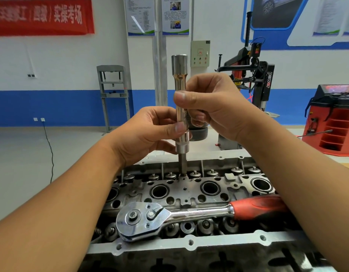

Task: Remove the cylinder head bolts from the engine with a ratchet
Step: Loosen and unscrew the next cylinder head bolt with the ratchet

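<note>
Upright above the cylinder head [189,193]: a long chrome deep socket [181,107], wide end up, narrow dark shaft [182,163] at its foot reaching down to a bolt hole near the far row of valve springs [195,174]; whether a bolt sits under the tip, cannot tell. Left hand [148,134] low on the socket, thumb and fingers [179,127] pinched around the lower barrel. Right hand [213,107] higher, thumb across the front of the socket and fingers curled around it from behind. Flat across the near side of the cylinder head: a chrome ratchet [169,214], round head to the left, red-and-black grip [258,207] to the right, partly hidden under the right forearm, held by neither hand. Spark plug wells [159,191] in a row along the middle of the casting. Behind, on the workshop floor: a grey press frame [112,91], a black tyre changer [254,79], a red wheel balancer [334,118], a red banner [42,16] on the white-and-blue wall.
</note>
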`<state>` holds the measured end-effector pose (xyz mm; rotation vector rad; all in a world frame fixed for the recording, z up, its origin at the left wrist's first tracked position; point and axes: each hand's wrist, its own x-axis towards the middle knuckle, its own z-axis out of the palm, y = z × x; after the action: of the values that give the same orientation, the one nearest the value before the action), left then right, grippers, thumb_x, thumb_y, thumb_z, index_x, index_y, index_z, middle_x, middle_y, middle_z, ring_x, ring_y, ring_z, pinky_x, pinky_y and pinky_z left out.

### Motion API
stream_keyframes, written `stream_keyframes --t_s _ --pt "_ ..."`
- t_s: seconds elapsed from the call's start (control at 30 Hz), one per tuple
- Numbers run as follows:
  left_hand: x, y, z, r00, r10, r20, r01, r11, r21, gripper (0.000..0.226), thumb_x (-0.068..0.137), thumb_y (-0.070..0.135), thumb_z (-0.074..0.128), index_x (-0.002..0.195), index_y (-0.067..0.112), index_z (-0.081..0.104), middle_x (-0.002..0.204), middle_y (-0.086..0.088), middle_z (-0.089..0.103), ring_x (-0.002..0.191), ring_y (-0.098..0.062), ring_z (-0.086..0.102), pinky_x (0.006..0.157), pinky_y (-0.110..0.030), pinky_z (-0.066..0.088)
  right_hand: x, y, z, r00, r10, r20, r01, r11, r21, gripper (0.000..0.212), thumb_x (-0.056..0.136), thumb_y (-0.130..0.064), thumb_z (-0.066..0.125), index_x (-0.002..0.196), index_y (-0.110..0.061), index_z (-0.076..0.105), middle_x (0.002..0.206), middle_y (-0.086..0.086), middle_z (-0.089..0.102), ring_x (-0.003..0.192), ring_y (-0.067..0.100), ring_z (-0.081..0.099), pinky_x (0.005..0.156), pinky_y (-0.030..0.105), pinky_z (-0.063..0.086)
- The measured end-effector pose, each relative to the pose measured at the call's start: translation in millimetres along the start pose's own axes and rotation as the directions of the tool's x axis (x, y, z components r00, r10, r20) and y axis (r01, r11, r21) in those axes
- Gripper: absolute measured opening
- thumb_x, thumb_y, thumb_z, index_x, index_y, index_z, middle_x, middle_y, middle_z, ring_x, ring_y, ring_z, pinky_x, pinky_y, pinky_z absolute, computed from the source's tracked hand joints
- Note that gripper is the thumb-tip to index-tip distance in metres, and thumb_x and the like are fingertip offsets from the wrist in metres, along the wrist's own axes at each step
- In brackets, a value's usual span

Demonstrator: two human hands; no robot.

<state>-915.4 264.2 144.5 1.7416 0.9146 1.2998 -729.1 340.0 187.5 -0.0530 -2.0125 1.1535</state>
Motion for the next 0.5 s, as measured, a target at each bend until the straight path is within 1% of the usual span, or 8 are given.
stream_keyframes --t_s 0.1,0.17,0.27,0.37,0.4,0.43,0.47,0.5 --pt "-2.5 -0.9 0.1 0.995 -0.023 0.099 0.03 0.997 -0.07 0.033 0.09 0.027 0.067 0.119 0.013 0.074 0.113 -0.016 0.074 0.106 -0.034 0.072 0.084 -0.045 0.059 -0.3 -1.0 1.0 1.0 -0.008 -0.002 0.008 1.0 0.005 0.019 0.085 -0.017 0.077 0.076 -0.008 0.063 0.056 -0.001 0.058 0.042 0.012 0.042 0.044 0.025 0.036" --pt "-2.4 -1.1 0.9 0.994 -0.002 0.109 0.01 0.997 -0.075 0.028 0.091 0.024 0.066 0.115 0.013 0.075 0.109 -0.015 0.074 0.104 -0.035 0.072 0.084 -0.046 0.059 0.4 -1.6 0.4 1.0 0.011 0.009 -0.011 1.0 -0.009 0.018 0.091 -0.015 0.073 0.084 -0.002 0.063 0.061 0.004 0.06 0.043 0.013 0.042 0.043 0.025 0.036" --pt "-0.8 -0.2 1.4 0.998 0.03 0.051 -0.03 1.0 0.004 0.022 0.087 0.022 0.072 0.108 0.016 0.077 0.1 -0.01 0.076 0.097 -0.03 0.074 0.08 -0.04 0.06 0.8 -0.8 0.8 0.999 0.031 0.021 -0.031 1.0 -0.002 0.02 0.09 -0.016 0.072 0.091 0.002 0.065 0.069 0.013 0.06 0.045 0.016 0.043 0.043 0.025 0.038" --pt "1.0 -2.1 1.9 0.998 0.038 -0.056 -0.034 0.997 0.076 0.039 0.08 0.026 0.087 0.114 0.011 0.074 0.101 -0.008 0.076 0.098 -0.027 0.074 0.079 -0.043 0.063 0.7 0.2 0.6 1.0 0.015 0.015 -0.015 1.0 -0.011 0.018 0.084 -0.016 0.078 0.083 -0.003 0.065 0.066 0.014 0.057 0.045 0.014 0.043 0.045 0.026 0.039" --pt "1.2 -2.7 1.7 0.997 0.035 -0.07 -0.03 0.997 0.069 0.041 0.081 0.027 0.087 0.115 0.01 0.074 0.103 -0.009 0.076 0.1 -0.028 0.073 0.079 -0.045 0.062 0.6 0.7 0.1 1.0 0.008 0.011 -0.008 1.0 -0.015 0.019 0.083 -0.016 0.079 0.082 -0.003 0.065 0.067 0.021 0.058 0.045 0.014 0.043 0.045 0.026 0.039" --pt "0.8 -2.2 2.0 0.998 0.027 -0.057 -0.025 0.999 0.043 0.038 0.085 0.028 0.082 0.117 0.01 0.074 0.107 -0.011 0.075 0.103 -0.029 0.073 0.079 -0.044 0.062 0.5 0.7 -0.2 1.0 0.003 0.008 -0.003 1.0 -0.013 0.018 0.083 -0.015 0.079 0.082 -0.003 0.065 0.072 0.032 0.057 0.045 0.013 0.043 0.045 0.025 0.039" --pt "-0.1 -1.5 1.9 1.0 0.015 -0.02 -0.015 1.0 0.006 0.036 0.089 0.029 0.074 0.119 0.01 0.074 0.111 -0.013 0.075 0.105 -0.031 0.073 0.079 -0.043 0.061 0.6 0.5 -0.4 1.0 0.001 0.007 -0.001 1.0 -0.008 0.017 0.083 -0.015 0.078 0.083 -0.002 0.066 0.079 0.04 0.058 0.044 0.013 0.043 0.045 0.024 0.039" --pt "-1.3 -0.6 1.4 1.0 -0.002 0.025 0.003 0.999 -0.032 0.036 0.092 0.028 0.068 0.122 0.01 0.073 0.115 -0.016 0.074 0.107 -0.033 0.072 0.081 -0.042 0.06 0.6 0.1 -0.6 1.0 0.003 0.009 -0.003 1.0 -0.007 0.017 0.085 -0.015 0.076 0.085 -0.001 0.066 0.084 0.042 0.059 0.044 0.012 0.043 0.045 0.024 0.038"
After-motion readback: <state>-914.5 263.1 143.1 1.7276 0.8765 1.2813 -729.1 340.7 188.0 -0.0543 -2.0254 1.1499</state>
